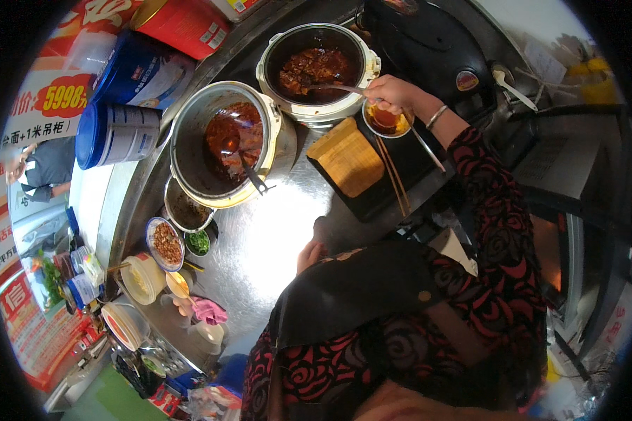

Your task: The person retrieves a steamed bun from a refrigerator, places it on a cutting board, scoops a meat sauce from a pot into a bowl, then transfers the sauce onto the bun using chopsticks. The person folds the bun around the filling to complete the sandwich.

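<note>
My right hand [391, 95] is closed round the handle of a metal spoon [342, 88], whose end dips into the dark red stew in the upper round pot [263, 79]. Below that hand, a small white bowl [367, 126] holds reddish oil. My left hand [309, 257] is near the steel counter [258, 247] beside my dark apron; its fingers are only partly visible, and whether it grips anything is unclear. A second pot [179, 152] of red stew, with a dark-handled ladle [254, 178] in it, stands to the left. A wooden board [350, 158] and chopsticks [392, 176] lie on a black tray [426, 181].
Along the left are a metal bowl [176, 208] of dark seasoning, a bowl of peanuts [166, 244], chopped greens [198, 242] and a plastic tub [143, 279]. A pink cloth [209, 311] lies lower left. A large black appliance [426, 47] stands upper right.
</note>
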Demonstrator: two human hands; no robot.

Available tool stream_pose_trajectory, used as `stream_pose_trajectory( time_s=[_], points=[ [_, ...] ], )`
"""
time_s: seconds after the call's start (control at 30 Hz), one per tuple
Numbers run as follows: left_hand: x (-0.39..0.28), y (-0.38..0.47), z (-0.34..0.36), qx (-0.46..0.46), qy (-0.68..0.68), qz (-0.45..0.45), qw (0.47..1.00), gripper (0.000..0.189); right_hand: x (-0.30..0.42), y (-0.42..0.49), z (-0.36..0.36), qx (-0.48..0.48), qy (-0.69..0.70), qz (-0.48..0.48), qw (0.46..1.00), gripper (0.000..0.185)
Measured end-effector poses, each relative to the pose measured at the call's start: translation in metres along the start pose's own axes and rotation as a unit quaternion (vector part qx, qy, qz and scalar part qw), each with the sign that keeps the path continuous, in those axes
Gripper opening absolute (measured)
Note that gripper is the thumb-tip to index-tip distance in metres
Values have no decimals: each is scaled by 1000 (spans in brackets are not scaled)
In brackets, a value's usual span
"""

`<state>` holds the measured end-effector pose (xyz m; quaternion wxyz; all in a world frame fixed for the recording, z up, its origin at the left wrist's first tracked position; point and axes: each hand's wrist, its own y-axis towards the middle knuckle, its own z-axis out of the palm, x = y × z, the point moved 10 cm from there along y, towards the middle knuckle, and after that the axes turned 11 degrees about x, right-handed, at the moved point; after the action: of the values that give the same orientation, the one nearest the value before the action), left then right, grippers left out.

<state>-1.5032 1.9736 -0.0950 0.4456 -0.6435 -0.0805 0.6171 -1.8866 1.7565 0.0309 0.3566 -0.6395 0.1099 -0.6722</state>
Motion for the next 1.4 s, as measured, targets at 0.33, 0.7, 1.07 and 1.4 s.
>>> stream_pose_trajectory(
  time_s=[0.33, 0.7, 1.07, 1.4],
  points=[
    [-12, -5, 1, -13, -23, -13, 1000, 20, 13, -13, 4, -83, -48, -67, 993, 22],
    [-2, -6, 2, -5, 20, -51, 998, 21, 68, -44, -29, -259, -498, -23, 827, 23],
    [8, -6, -3, -11, 12, -33, 999, 21, 55, 3, 9, -169, -473, -60, 862, 22],
    [5, -10, -4, -19, -39, -26, 999, 22, 58, -5, 45, -154, -363, -147, 907, 19]
  ],
)
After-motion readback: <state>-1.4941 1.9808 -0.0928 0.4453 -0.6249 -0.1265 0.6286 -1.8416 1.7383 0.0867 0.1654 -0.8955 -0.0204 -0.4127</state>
